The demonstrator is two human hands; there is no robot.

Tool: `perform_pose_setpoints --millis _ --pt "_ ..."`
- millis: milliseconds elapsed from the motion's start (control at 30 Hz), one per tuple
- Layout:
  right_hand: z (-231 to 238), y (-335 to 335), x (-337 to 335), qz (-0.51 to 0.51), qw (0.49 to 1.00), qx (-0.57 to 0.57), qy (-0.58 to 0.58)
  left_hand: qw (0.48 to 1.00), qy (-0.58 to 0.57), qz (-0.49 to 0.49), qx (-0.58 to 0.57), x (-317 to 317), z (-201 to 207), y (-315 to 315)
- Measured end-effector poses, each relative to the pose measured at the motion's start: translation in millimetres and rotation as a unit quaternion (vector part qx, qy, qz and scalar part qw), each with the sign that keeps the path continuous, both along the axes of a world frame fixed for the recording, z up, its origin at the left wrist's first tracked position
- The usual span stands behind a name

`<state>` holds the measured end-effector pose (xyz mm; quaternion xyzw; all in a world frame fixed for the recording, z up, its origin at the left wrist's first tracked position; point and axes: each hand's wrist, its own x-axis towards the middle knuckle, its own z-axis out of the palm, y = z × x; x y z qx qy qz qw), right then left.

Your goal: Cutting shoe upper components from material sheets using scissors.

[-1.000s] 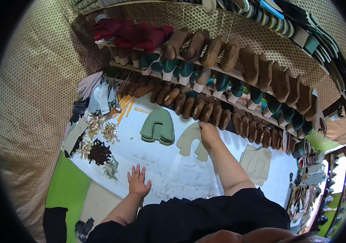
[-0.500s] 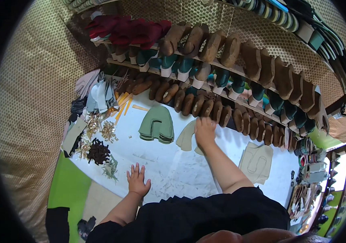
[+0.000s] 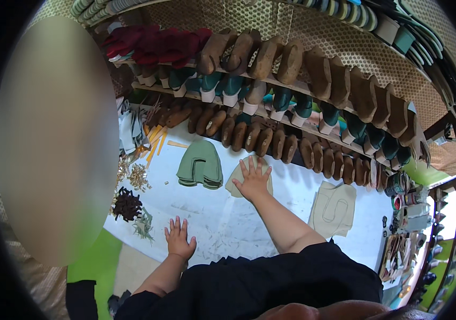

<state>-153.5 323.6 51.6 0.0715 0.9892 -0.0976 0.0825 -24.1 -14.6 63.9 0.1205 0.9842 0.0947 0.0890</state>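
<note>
My right hand lies flat on a beige U-shaped cut piece, its fingers spread across the material and hiding most of the middle. Near the front edge of the white table, my left hand rests palm down with fingers apart, holding nothing. A stack of green cut pieces with a notch in the front sits just left of the beige piece. More beige cut pieces, with a curved outline on the top one, lie farther right.
Wooden shoe lasts and green shoes with pale heels line shelves behind the table. Yellow strips, small gold pieces and dark scraps are heaped at the left. Cans and tools stand at the right edge. A blurred oval covers the far left.
My right hand has shifted left and now lies spread on the beige piece, where before it was at its right side. My left hand stays in place. The view has turned slightly.
</note>
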Motion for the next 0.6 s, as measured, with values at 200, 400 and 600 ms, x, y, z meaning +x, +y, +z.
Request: perform_pose_setpoints --millis 200,400,600 --pt "19.9 11.1 2.6 0.011 0.997 -0.055 -0.058 1.000 0.015 -0.005 0.016 1.9 -5.5 -4.0" --pt "35.4 63.0 79.7 -0.128 0.985 -0.078 0.088 1.000 0.028 -0.001 0.013 4.7 -7.7 -0.9" --pt "23.5 176.7 206.1 -0.259 0.962 0.053 0.071 1.000 0.021 0.002 0.004 5.3 -9.4 0.4"
